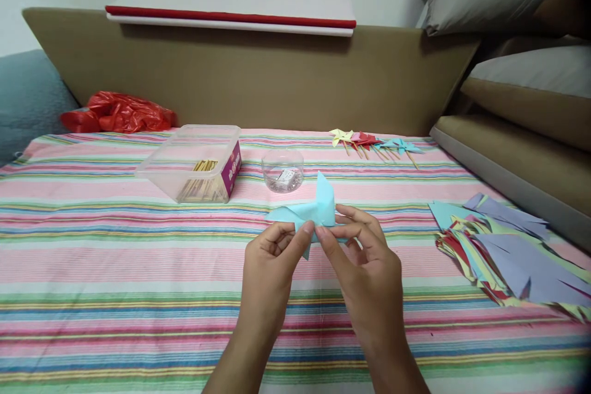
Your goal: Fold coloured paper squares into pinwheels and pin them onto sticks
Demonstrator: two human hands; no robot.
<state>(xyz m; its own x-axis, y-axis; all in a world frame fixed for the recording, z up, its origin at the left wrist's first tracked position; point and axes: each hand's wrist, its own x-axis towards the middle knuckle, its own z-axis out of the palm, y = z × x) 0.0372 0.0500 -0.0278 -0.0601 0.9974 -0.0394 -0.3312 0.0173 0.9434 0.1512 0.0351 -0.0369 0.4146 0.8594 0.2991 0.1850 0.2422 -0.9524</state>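
A light blue paper pinwheel (325, 200) is held between both hands above the striped cloth, its blades folded toward the middle. My left hand (272, 258) pinches it near the centre with thumb and fingers. From the other side my right hand (369, 265) grips it too, its thumb tip close to the left thumb, some fingers behind the paper. Whether a pin or stick sits at the centre is hidden by the thumbs. Just beyond the hands stands a round clear tub (282, 171) with small shiny bits and a white label inside.
A clear plastic box (184, 154) of wooden sticks stands back left, near a red plastic bag (122, 112). Finished pinwheels on sticks (401, 146) lie back right. Cut coloured paper sheets (512, 258) are piled at right, beside stacked cushions (521, 154).
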